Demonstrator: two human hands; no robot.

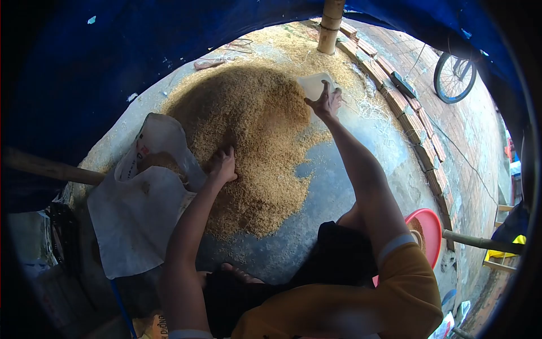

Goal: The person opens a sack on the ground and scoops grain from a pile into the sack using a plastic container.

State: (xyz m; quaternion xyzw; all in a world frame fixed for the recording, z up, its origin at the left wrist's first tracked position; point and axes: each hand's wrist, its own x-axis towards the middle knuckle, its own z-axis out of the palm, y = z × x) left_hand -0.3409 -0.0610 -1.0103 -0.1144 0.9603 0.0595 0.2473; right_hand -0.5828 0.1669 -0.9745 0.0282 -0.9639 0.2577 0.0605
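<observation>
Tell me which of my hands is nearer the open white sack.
Your left hand: it's on the grain pile, just right of the sack. Your right hand is farther off, at the pale container beyond the pile's edge.

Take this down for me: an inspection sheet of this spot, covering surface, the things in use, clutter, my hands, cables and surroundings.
Surface: bare grey floor, partly covered by a spread grain heap.
Job's things: pale container at the heap's far edge; open white sack with grain inside; pink basin, partly hidden, also holding grain.
Clutter: loose straw beyond the container.
Hands: left in the heap, fingers partly hidden; right on the container.
Cables: thin dark line across the paving, kind unclear; blue cord below the sack.
Surroundings: blue tarp, upright bamboo pole, row of bricks, bicycle wheel.
</observation>
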